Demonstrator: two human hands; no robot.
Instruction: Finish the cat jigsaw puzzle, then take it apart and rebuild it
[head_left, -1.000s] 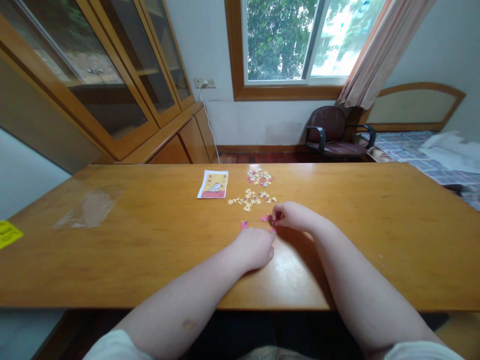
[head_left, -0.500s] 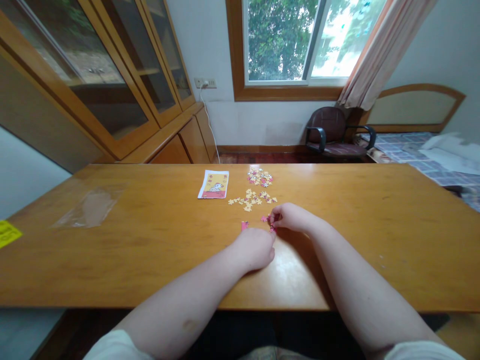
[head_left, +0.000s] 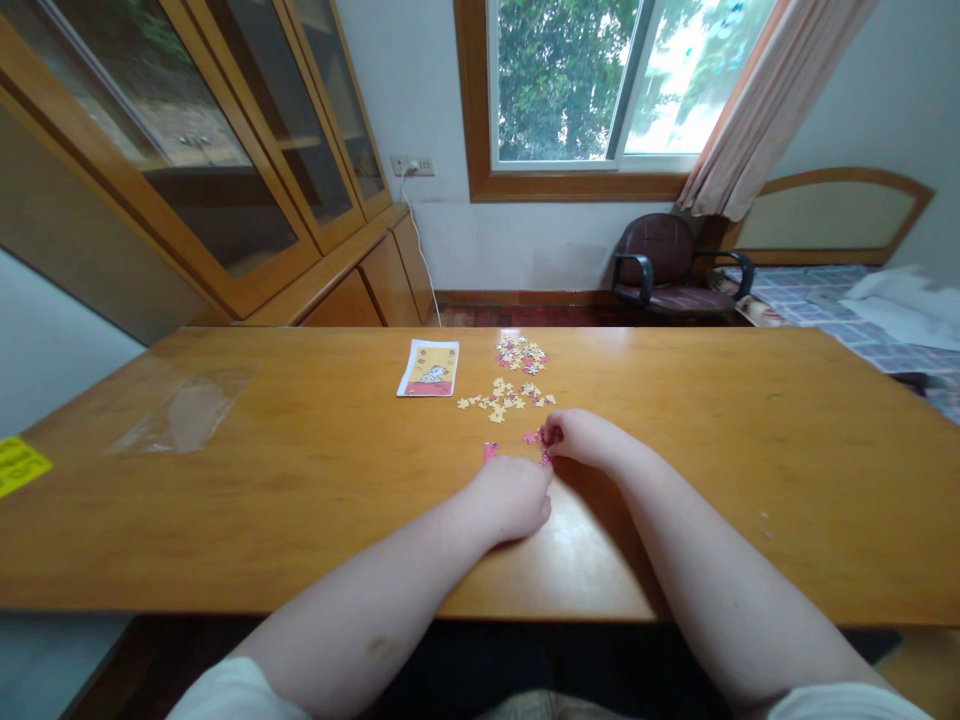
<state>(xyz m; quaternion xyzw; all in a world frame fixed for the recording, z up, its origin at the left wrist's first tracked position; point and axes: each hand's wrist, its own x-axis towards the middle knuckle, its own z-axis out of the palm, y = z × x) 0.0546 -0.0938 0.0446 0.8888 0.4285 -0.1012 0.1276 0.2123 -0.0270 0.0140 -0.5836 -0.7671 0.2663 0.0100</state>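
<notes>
In the head view, I am bringing both hands together over the small pink pieces (head_left: pixel 547 457), which are lying on the table (head_left: pixel 300 500) between my fingertips. My left hand (head_left: pixel 514 497) is reaching them from the near side, a finger pointing out and the others curling under; my right hand (head_left: pixel 581 437) is coming in from the right, thumb and fingers bending toward each other. Both are about equally near. I cannot tell whether either is gripping a piece, nor which way the pieces' long axis is running. A pink block (head_left: pixel 490 451) is sitting just beyond my left knuckles, and yellow pieces (head_left: pixel 499 401) are lying scattered farther off, past both hands.
</notes>
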